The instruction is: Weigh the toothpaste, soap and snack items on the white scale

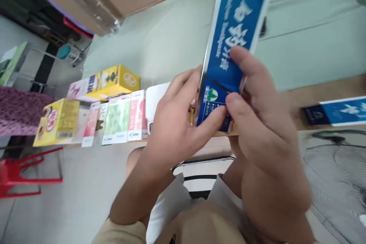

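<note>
Blue toothpaste box [231,32], long axis pointing forward and slightly rightward; left hand [178,116] and right hand [261,110] hold opposite edges of its near end, though blur obscures exact contact.

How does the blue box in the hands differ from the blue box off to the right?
The held box is between the left hand and right hand, while no hand touches the right-side box. The held box points away from the person; the right-side box lies roughly sideways along the near edge of the table. Both show white lettering and a darker end.
</note>
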`<control>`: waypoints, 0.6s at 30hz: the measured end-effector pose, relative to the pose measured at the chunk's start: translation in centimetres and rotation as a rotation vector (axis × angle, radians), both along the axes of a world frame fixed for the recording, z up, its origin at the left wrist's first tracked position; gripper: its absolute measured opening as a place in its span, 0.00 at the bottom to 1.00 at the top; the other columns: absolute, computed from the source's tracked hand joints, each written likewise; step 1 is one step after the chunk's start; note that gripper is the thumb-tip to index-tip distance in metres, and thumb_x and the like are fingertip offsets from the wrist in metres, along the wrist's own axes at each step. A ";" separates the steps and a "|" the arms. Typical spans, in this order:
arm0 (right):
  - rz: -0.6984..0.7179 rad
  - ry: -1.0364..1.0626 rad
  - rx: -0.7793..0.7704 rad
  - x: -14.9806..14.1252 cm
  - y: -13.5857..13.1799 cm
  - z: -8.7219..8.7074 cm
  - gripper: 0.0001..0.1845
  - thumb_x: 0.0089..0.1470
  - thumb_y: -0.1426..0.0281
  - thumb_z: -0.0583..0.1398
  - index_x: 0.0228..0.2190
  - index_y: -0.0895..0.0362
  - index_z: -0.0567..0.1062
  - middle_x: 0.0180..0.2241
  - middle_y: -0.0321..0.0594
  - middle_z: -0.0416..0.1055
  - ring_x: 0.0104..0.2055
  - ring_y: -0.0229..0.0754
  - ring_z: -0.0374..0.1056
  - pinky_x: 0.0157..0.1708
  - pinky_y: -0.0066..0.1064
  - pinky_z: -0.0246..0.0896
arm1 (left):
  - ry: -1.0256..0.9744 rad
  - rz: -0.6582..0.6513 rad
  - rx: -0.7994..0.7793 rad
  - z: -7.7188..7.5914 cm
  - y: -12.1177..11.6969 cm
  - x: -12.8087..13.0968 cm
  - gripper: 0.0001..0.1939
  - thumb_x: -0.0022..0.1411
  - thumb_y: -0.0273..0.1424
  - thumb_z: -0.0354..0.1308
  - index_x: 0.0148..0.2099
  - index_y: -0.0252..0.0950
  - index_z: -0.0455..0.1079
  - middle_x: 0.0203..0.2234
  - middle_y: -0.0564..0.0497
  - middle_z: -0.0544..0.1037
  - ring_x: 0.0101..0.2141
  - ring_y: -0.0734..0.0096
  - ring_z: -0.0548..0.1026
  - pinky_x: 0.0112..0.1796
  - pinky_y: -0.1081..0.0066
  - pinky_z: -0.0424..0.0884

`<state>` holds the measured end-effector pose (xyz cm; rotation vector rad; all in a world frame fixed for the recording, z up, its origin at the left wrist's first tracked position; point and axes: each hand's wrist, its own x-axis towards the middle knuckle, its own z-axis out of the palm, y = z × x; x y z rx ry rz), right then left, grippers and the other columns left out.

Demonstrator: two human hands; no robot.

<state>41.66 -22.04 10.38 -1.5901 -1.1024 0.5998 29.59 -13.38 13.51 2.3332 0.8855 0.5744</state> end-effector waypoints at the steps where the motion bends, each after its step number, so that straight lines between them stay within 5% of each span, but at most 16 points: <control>1: 0.049 0.022 -0.001 -1.4 0.8 -0.6 0.32 0.72 0.64 0.49 0.73 0.45 0.57 0.75 0.33 0.57 0.77 0.48 0.55 0.72 0.47 0.63 | 0.002 0.052 -0.014 -0.6 0.1 -2.2 0.19 0.70 0.39 0.61 0.61 0.45 0.72 0.62 0.44 0.72 0.60 0.52 0.74 0.54 0.60 0.76; 5: 0.217 -0.045 -0.147 -6.1 2.8 -2.7 0.34 0.70 0.59 0.52 0.73 0.49 0.61 0.71 0.41 0.65 0.71 0.54 0.65 0.66 0.53 0.70 | 0.015 0.209 -0.082 -3.6 0.0 -8.5 0.22 0.74 0.38 0.52 0.64 0.38 0.70 0.62 0.39 0.69 0.60 0.53 0.72 0.60 0.56 0.73; 9: 0.266 -0.208 -0.270 -8.8 3.5 -3.6 0.35 0.71 0.57 0.49 0.74 0.50 0.59 0.68 0.47 0.69 0.65 0.57 0.72 0.58 0.53 0.76 | -0.010 0.219 -0.135 -5.5 0.5 -11.2 0.26 0.74 0.36 0.48 0.66 0.29 0.68 0.61 0.34 0.71 0.61 0.52 0.70 0.65 0.51 0.67; 13: 0.303 -0.293 -0.322 -10.3 4.7 -4.0 0.37 0.71 0.55 0.48 0.76 0.50 0.53 0.71 0.49 0.65 0.68 0.56 0.69 0.63 0.53 0.72 | -0.028 0.246 -0.195 -5.8 2.0 -12.3 0.25 0.74 0.32 0.45 0.65 0.24 0.68 0.60 0.32 0.72 0.61 0.50 0.71 0.65 0.51 0.68; 18: 0.307 -0.405 -0.373 -11.7 5.9 -4.7 0.37 0.72 0.56 0.47 0.76 0.52 0.53 0.76 0.49 0.55 0.77 0.56 0.56 0.68 0.55 0.67 | -0.006 0.247 -0.315 -6.8 3.9 -13.5 0.20 0.73 0.31 0.43 0.56 0.32 0.73 0.56 0.36 0.75 0.57 0.50 0.75 0.59 0.49 0.74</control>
